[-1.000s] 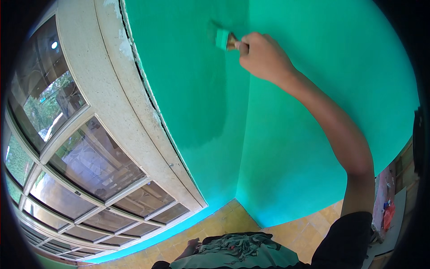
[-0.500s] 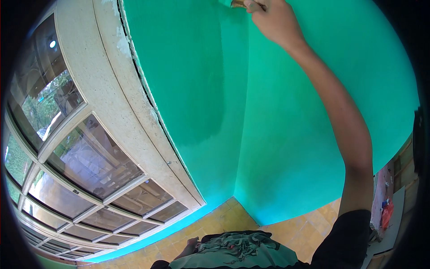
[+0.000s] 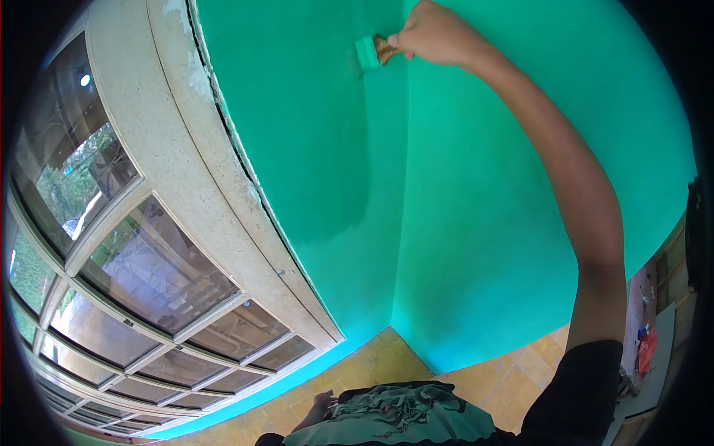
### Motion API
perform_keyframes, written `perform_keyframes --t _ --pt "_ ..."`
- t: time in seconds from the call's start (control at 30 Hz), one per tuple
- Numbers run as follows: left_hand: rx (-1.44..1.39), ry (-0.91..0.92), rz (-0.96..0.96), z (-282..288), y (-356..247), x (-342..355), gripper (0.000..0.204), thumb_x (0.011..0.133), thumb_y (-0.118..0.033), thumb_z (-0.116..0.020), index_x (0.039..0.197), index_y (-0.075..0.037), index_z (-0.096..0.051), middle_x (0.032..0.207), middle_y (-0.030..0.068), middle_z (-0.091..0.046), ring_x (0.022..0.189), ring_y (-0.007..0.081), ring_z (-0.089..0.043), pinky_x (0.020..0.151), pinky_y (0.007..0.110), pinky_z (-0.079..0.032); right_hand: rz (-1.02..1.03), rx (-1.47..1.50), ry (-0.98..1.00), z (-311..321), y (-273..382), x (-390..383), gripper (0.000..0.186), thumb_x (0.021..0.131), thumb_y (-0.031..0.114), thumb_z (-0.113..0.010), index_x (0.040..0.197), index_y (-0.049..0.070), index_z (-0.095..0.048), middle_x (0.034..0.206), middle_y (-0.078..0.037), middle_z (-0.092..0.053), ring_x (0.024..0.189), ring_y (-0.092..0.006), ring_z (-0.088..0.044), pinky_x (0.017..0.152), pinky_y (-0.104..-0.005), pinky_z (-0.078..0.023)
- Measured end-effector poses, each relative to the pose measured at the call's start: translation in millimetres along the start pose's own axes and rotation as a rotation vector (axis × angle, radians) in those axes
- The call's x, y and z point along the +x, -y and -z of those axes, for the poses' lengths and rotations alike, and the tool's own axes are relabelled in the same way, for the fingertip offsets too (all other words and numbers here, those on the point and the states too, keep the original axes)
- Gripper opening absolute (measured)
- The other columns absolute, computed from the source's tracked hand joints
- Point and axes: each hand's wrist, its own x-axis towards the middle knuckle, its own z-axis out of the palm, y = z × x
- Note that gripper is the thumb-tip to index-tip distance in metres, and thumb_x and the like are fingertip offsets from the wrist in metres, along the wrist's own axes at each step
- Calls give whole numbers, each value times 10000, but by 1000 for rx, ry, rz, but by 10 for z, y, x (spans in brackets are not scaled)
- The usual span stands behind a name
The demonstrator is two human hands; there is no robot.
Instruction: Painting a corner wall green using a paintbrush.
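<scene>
Paintbrush (image 3: 375,52), prob. light w/ soft bristles (image 3: 366,53) & stiff handle (image 3: 386,49), is held by that handle (best hold) in R grip (image 3: 437,34), at green wall (image 3: 297,111) left of corner (image 3: 405,149); L grip (image 3: 321,406) can't be told.

the floor (image 3: 398,362) is tiled in yellow, and at far right a crumpled red item (image 3: 648,352) lies on a pinkish surface (image 3: 637,303).

The wide head view looks forward and down from near the green wall (image 3: 491,193), taking in the paned window (image 3: 163,260) on its left and the tiled floor (image 3: 394,360) at its foot.
</scene>
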Motion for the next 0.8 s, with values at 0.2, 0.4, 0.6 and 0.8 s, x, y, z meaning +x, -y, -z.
perform_keyframes --t 0.2,0.4,0.6,0.8 --pt "-17 4 4 88 157 -17 317 930 -295 -568 1154 -71 -580 1055 161 -673 917 262 -646 793 394 -498 96 224 -513 -98 157 -204 270 869 204 -588 722 -21 -620 549 -105 -509 497 -231 -471 500 -393 -376" --pt "-5 10 2 72 182 26 318 931 -297 -567 1155 -72 -579 1056 161 -673 920 262 -646 797 395 -498 -42 31 -28 -581 -66 -512 271 887 199 -573 750 -31 -612 539 -132 -462 488 -259 -431 505 -380 -381" --pt "6 6 10 93 11 7 319 931 -298 -566 1157 -72 -579 1057 161 -673 923 262 -646 800 397 -497 62 53 267 -303 -97 -410 326 880 215 -600 666 -27 -554 522 -134 -452 487 -228 -440 490 -411 -363" --pt "-8 -4 11 154 -8 9 321 932 -299 -565 1158 -72 -578 1059 160 -673 927 262 -645 803 398 -497 -117 42 -262 1 219 -286 277 912 192 -572 851 -65 -655 752 -221 -640 691 -333 -632 664 -411 -483"
